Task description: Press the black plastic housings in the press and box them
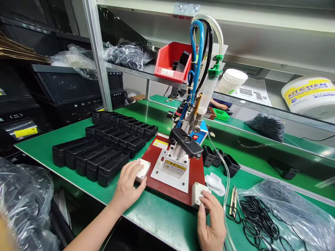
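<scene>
My left hand (129,186) lies with fingers stretched over a white button box (143,169) on the left of a dark red base plate (150,182). The thumb is apart from the fingers. My right hand (213,221) touches a second white button box (196,195) at the right with its fingertips, thumb apart, holding nothing. Between them stands a dispensing machine with a syringe (208,94) pointing down. A black oblong plastic part (187,142) with a round recess sits tilted on its metal fixture (176,164). My fingers hide parts of both boxes.
Rows of black open housings (104,157) stand at left, and a few more (231,165) behind right. Tweezers (232,200), black rubber rings (259,216) and a clear bag (290,205) lie at right. A clear hose (226,174) crosses there. A red bin (174,61) sits on the shelf.
</scene>
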`<control>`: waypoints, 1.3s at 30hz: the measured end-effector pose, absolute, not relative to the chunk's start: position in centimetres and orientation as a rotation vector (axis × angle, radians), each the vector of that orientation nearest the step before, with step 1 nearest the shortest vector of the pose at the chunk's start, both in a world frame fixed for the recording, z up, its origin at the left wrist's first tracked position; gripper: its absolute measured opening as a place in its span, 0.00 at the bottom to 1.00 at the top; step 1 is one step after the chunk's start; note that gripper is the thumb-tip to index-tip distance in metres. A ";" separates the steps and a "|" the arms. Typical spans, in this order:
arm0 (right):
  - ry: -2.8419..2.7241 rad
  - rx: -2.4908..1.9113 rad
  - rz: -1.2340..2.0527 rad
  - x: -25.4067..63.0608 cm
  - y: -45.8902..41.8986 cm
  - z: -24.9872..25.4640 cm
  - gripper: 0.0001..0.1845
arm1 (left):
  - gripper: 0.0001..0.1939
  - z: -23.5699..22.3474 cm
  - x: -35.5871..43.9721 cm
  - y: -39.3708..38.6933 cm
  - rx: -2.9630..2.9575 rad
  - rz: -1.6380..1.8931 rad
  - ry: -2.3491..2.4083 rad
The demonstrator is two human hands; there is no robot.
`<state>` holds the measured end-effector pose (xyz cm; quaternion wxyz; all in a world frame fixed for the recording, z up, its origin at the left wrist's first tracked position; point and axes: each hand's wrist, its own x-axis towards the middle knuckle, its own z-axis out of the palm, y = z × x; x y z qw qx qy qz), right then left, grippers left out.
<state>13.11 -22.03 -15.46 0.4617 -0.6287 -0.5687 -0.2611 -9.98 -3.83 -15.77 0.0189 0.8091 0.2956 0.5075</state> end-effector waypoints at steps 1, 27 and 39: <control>-1.398 -1.545 -0.644 13.1 -22.0 -15.4 0.09 | 0.22 -15.7 -10.0 -3.8 2.512 1.575 0.918; -1.381 -1.562 -0.613 13.2 -22.1 -15.6 0.10 | 0.23 -15.7 -9.9 -3.8 2.543 1.578 0.931; -1.376 -1.556 -0.603 13.2 -22.0 -15.6 0.10 | 0.22 -15.7 -9.9 -3.8 2.551 1.572 0.931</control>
